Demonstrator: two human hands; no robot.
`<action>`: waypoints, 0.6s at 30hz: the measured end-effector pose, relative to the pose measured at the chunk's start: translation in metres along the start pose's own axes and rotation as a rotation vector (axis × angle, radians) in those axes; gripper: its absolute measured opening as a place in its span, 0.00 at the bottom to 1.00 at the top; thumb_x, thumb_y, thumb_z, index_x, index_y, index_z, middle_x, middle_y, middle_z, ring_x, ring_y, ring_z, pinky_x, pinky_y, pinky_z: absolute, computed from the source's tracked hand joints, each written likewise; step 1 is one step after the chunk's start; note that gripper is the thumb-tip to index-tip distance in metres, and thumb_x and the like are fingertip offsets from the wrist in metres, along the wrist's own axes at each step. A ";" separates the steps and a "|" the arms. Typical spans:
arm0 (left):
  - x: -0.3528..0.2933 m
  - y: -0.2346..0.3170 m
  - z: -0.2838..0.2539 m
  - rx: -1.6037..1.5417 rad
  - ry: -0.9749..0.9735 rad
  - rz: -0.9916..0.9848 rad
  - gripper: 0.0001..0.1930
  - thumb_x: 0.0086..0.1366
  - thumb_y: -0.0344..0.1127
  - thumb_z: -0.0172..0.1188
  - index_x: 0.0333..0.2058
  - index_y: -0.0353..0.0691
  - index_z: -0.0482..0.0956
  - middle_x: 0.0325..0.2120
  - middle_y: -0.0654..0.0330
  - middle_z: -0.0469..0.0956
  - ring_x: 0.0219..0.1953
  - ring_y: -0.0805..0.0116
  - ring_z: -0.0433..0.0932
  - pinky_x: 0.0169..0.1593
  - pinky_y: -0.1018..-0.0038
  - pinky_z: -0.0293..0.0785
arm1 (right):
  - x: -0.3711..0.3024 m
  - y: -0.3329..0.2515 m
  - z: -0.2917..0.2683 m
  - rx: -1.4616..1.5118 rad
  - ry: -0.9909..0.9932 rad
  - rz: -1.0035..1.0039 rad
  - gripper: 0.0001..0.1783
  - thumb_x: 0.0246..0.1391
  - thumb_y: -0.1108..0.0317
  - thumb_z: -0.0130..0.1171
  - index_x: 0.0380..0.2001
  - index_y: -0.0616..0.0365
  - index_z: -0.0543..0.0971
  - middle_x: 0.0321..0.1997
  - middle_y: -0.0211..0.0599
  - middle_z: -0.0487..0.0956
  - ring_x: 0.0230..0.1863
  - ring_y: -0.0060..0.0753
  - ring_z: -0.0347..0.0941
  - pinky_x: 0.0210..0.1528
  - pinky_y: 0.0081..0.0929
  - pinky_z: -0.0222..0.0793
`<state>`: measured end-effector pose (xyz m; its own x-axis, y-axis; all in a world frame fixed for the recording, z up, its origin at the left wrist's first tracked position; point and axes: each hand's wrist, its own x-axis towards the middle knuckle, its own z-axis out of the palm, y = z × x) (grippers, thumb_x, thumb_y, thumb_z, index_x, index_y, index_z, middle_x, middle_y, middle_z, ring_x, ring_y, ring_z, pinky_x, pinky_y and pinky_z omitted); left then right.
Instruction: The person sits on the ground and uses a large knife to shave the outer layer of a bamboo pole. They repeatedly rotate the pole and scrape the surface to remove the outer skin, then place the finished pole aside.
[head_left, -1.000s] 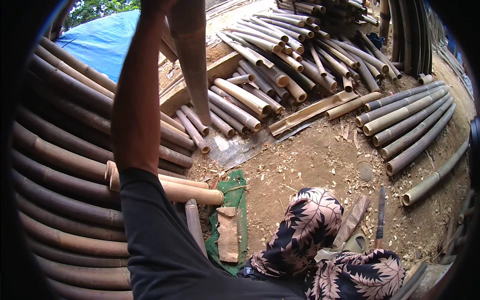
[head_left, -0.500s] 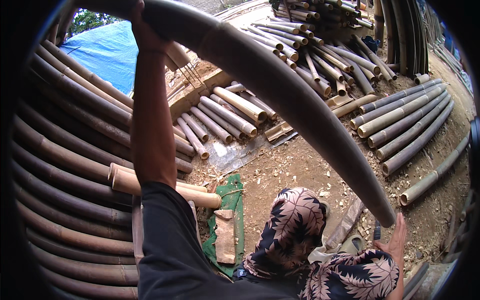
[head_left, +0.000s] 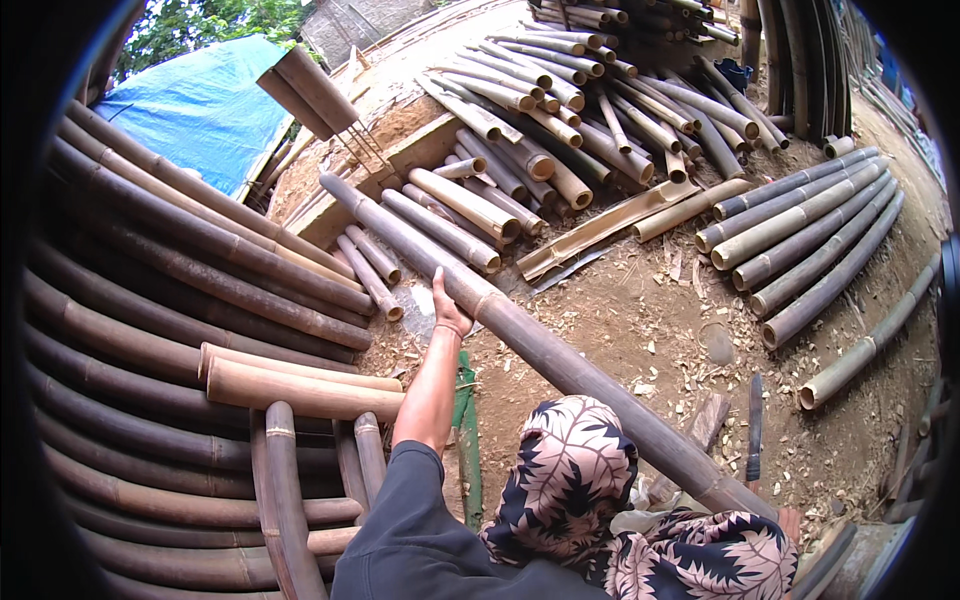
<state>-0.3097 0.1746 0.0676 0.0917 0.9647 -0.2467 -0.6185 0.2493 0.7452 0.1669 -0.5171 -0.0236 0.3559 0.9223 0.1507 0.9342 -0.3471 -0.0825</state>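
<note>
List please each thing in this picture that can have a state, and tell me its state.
Left hand: gripping the long bamboo pole.
Right hand: only partly visible at the pole's near end; grip unclear.
Long bamboo pole: lifted, slanting across the knees.
Blade: lying flat on the dirt, untouched.
Split bamboo half: lying open side up.
Blue tarp: spread out.

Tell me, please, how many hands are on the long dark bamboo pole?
2. The left hand holds the long bamboo pole partway along its length. The right hand, only partly visible, is at the pole's near end.
</note>
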 end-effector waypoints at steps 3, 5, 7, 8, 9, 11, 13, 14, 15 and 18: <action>0.038 -0.033 -0.027 0.079 0.116 0.035 0.38 0.59 0.65 0.58 0.59 0.44 0.68 0.55 0.58 0.74 0.56 0.59 0.73 0.63 0.56 0.65 | -0.004 -0.007 0.030 -0.038 0.059 -0.035 0.22 0.47 0.76 0.55 0.49 0.60 0.72 0.44 0.50 0.74 0.45 0.55 0.73 0.45 0.45 0.72; 0.047 -0.044 -0.034 0.160 0.146 0.045 0.36 0.59 0.62 0.58 0.59 0.45 0.68 0.54 0.60 0.75 0.56 0.61 0.72 0.63 0.59 0.64 | 0.012 -0.024 0.024 0.015 0.108 -0.068 0.23 0.45 0.75 0.57 0.49 0.59 0.72 0.44 0.48 0.74 0.45 0.55 0.74 0.45 0.46 0.71; 0.040 -0.051 -0.037 0.335 0.195 0.060 0.34 0.61 0.59 0.57 0.58 0.41 0.68 0.52 0.57 0.75 0.56 0.60 0.72 0.63 0.62 0.64 | 0.041 -0.054 0.001 0.052 0.015 -0.060 0.30 0.40 0.66 0.63 0.50 0.61 0.72 0.45 0.48 0.75 0.45 0.54 0.74 0.47 0.46 0.70; 0.048 -0.013 -0.086 0.666 0.221 0.148 0.36 0.62 0.53 0.58 0.61 0.32 0.65 0.55 0.49 0.72 0.58 0.58 0.70 0.64 0.64 0.63 | 0.080 -0.091 -0.005 0.198 0.035 -0.057 0.27 0.43 0.65 0.62 0.49 0.61 0.73 0.45 0.50 0.76 0.45 0.55 0.75 0.46 0.46 0.71; 0.029 -0.037 -0.050 0.757 0.176 0.263 0.41 0.62 0.49 0.61 0.64 0.24 0.58 0.58 0.43 0.68 0.60 0.55 0.69 0.66 0.65 0.60 | 0.087 -0.097 -0.007 0.216 0.013 -0.063 0.35 0.36 0.61 0.68 0.50 0.62 0.72 0.46 0.50 0.75 0.45 0.55 0.75 0.47 0.47 0.70; 0.004 -0.063 -0.017 1.570 0.187 0.585 0.46 0.61 0.49 0.64 0.67 0.24 0.53 0.66 0.36 0.55 0.69 0.48 0.55 0.70 0.61 0.52 | 0.105 -0.116 0.004 0.212 -0.013 -0.055 0.45 0.25 0.58 0.74 0.52 0.63 0.70 0.44 0.47 0.74 0.46 0.52 0.73 0.47 0.43 0.70; -0.059 -0.100 0.059 1.677 -0.403 0.750 0.47 0.56 0.48 0.68 0.69 0.36 0.54 0.69 0.39 0.50 0.72 0.44 0.48 0.73 0.56 0.45 | 0.127 -0.141 0.013 0.197 -0.062 -0.015 0.48 0.26 0.56 0.78 0.54 0.63 0.68 0.47 0.46 0.72 0.47 0.50 0.72 0.50 0.42 0.69; -0.085 -0.112 0.081 1.761 -0.736 0.651 0.49 0.54 0.51 0.70 0.69 0.42 0.55 0.70 0.43 0.51 0.72 0.46 0.48 0.73 0.54 0.44 | 0.142 -0.159 0.019 0.216 -0.096 -0.036 0.47 0.30 0.56 0.78 0.54 0.62 0.68 0.47 0.45 0.72 0.48 0.48 0.71 0.51 0.41 0.68; -0.115 -0.130 0.105 1.919 -1.086 0.598 0.51 0.51 0.54 0.71 0.69 0.45 0.56 0.70 0.46 0.52 0.73 0.48 0.48 0.73 0.53 0.45 | 0.153 -0.168 0.024 0.224 -0.129 -0.057 0.45 0.33 0.55 0.78 0.54 0.62 0.68 0.48 0.45 0.72 0.49 0.46 0.71 0.52 0.40 0.68; -0.149 -0.201 0.121 2.019 -1.719 0.474 0.49 0.42 0.56 0.74 0.63 0.44 0.65 0.61 0.44 0.67 0.65 0.51 0.65 0.67 0.52 0.61 | 0.178 -0.179 0.040 0.392 -0.003 -0.203 0.41 0.39 0.56 0.76 0.54 0.61 0.68 0.47 0.43 0.71 0.49 0.43 0.70 0.52 0.40 0.68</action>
<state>-0.1046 -0.0094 0.0293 0.9422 -0.0024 -0.3351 0.0748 -0.9732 0.2174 0.0624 -0.2839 -0.0215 0.1655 0.9657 0.2000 0.9053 -0.0683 -0.4193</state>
